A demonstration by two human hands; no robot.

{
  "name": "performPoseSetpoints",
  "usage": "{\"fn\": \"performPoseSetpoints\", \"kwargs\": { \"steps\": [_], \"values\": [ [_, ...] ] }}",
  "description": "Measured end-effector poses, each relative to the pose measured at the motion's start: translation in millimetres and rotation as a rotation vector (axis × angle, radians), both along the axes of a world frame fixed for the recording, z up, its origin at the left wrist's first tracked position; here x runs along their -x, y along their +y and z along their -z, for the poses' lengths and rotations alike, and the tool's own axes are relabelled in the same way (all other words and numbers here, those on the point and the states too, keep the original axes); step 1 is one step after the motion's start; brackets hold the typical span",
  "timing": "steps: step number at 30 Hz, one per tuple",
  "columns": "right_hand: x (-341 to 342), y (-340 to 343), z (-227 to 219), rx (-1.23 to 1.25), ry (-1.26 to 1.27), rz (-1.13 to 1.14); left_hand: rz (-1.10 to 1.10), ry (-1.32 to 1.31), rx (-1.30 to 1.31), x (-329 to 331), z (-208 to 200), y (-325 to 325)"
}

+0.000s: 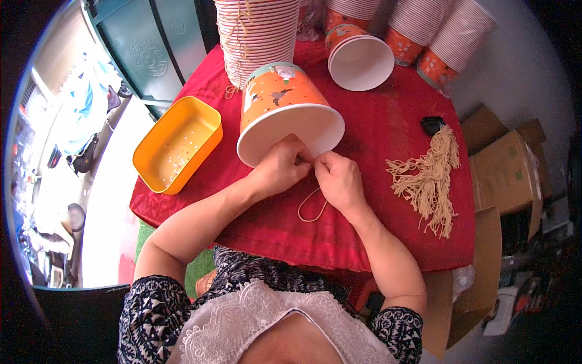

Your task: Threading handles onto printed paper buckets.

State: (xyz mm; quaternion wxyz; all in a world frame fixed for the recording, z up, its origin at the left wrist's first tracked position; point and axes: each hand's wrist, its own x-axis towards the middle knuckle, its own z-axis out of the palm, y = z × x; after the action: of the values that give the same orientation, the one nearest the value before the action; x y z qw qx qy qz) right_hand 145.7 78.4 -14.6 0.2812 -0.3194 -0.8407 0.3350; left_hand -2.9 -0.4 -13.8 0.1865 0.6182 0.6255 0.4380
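Note:
An orange paper bucket (280,91) with printed figures lies on its side, its wide white mouth turned toward me. At the lower part of the rim my left hand (284,162) is closed, some fingers reaching into the mouth. My right hand (341,181) pinches beside it, the fingertips of both almost touching. From between them a thin tan cord (301,216) hangs in a loop onto the red cloth. What lies right between the fingertips is too small to see clearly. A yellow tub (208,141) with small white bits inside stands to the left.
A tall stack of nested paper buckets (257,36), strung with cords, stands behind. More stacked buckets (418,27) and a tipped bucket (362,62) are at the back right. A bundle of tan cords (431,176) lies right on the red-covered table (388,242). Cardboard boxes (506,176) stand beyond.

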Motion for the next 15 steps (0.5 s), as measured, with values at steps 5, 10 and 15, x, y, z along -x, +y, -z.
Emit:
{"fn": "performPoseSetpoints", "kwargs": {
  "steps": [5,10,15],
  "values": [
    [-1.2,-0.5,-0.5,-0.026,-0.007,-0.001,0.003,0.017,0.096,-0.3,0.0,1.7],
    [-6.0,0.2,-3.6,-0.057,0.065,-0.046,-0.014,0.072,0.117,1.9,-3.3,2.3],
    [-13.5,1.6,-9.8,-0.037,-0.026,-0.069,-0.082,0.036,-0.027,-1.9,-3.9,1.9]
  ]
}}
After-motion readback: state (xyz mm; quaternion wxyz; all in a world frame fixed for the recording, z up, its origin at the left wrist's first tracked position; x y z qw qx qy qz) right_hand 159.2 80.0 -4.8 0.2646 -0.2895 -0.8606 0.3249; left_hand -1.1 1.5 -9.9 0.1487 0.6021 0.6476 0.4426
